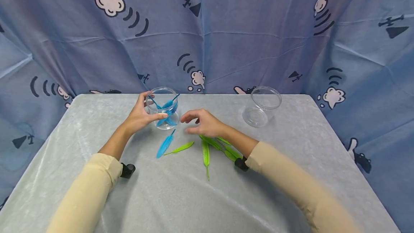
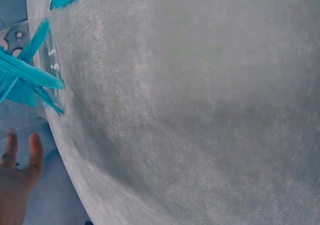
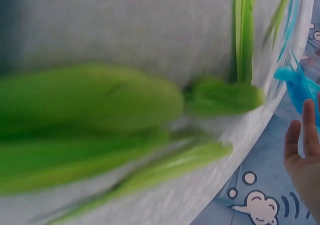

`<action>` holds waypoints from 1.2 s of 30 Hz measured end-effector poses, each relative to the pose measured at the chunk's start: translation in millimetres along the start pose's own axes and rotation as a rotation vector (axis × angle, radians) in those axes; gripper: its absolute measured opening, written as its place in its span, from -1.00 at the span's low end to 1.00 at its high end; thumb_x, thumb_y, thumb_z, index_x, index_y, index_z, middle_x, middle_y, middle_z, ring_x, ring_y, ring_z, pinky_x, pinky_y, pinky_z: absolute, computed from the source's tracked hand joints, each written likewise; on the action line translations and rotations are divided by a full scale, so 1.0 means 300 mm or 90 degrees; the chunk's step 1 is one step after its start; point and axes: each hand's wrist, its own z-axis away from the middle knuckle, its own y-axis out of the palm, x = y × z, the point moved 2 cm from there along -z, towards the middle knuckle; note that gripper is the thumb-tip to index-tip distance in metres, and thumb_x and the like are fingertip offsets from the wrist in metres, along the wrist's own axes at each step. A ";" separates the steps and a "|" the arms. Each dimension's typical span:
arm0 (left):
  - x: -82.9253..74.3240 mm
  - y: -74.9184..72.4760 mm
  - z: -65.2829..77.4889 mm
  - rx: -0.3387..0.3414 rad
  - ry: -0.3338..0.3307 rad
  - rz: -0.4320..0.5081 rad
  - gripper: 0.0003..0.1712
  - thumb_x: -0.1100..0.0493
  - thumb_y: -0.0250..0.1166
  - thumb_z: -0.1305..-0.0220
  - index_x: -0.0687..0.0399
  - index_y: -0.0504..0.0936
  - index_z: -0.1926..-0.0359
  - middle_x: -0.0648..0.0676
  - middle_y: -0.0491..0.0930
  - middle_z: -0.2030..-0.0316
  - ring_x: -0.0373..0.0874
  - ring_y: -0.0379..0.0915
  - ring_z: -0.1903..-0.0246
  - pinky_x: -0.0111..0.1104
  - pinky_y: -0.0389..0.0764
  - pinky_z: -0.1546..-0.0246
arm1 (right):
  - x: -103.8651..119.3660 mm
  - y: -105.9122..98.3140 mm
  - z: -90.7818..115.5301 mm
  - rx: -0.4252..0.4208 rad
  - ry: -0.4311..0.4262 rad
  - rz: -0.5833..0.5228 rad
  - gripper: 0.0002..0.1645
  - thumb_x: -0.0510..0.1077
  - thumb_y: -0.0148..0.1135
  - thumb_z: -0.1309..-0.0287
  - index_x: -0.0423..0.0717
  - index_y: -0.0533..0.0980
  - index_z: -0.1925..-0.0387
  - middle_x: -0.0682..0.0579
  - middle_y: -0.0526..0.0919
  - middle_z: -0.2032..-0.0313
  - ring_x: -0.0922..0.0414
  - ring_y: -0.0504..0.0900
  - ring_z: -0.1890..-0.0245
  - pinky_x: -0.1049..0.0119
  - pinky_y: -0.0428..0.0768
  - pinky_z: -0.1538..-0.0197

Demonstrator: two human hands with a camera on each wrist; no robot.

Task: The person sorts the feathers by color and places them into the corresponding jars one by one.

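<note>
A clear plastic jar (image 1: 166, 119) stands near the back left of the table with several blue feathers (image 2: 30, 75) inside, two quills poking up past the rim. My left hand (image 1: 142, 112) grips the jar from its left side, thumb across the front and fingers behind. To the jar's right, my right hand (image 1: 207, 123) hovers with fingers loosely bent and nothing between them. One loose blue feather (image 1: 165, 146) lies in front of the jar. Beside it is a single green feather (image 1: 182, 147), and more green feathers (image 3: 90, 100) lie below my right forearm.
A second clear jar (image 1: 255, 116) stands at the back right, with no feathers in it. Pale cloth covers the table (image 1: 181, 204). A blue patterned curtain (image 1: 226, 60) hangs right behind the table's back edge. Each wrist carries a small black camera (image 1: 128, 170).
</note>
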 end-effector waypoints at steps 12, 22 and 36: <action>0.003 0.000 -0.003 0.003 0.017 0.000 0.24 -0.08 0.49 -0.15 -0.02 -0.20 -0.57 0.23 -0.01 -0.49 0.26 -0.09 -0.47 0.23 0.24 -0.29 | -0.006 0.095 -0.043 0.056 -0.007 0.009 -0.58 -0.38 0.35 -0.14 -0.31 0.57 -0.07 -0.16 0.66 -0.04 -0.08 0.58 -0.09 0.00 0.53 -0.16; 0.007 -0.003 -0.004 0.005 0.024 0.005 0.22 -0.06 0.49 -0.16 -0.02 -0.18 -0.56 0.24 -0.02 -0.49 0.24 -0.07 -0.47 0.22 0.27 -0.27 | -0.004 0.150 -0.080 0.088 0.003 0.052 -0.55 -0.39 0.32 -0.15 -0.30 0.56 -0.12 -0.12 0.65 -0.07 0.01 0.58 -0.06 0.18 0.49 -0.22; 0.006 -0.005 0.000 0.004 0.014 0.004 0.21 0.00 0.48 -0.18 -0.01 -0.19 -0.57 0.25 0.00 -0.49 0.23 -0.06 -0.47 0.21 0.29 -0.26 | -0.010 0.191 -0.121 0.118 0.033 0.130 -0.58 -0.44 0.23 -0.18 -0.16 0.61 -0.07 0.03 0.68 0.00 0.17 0.59 0.03 0.42 0.51 -0.03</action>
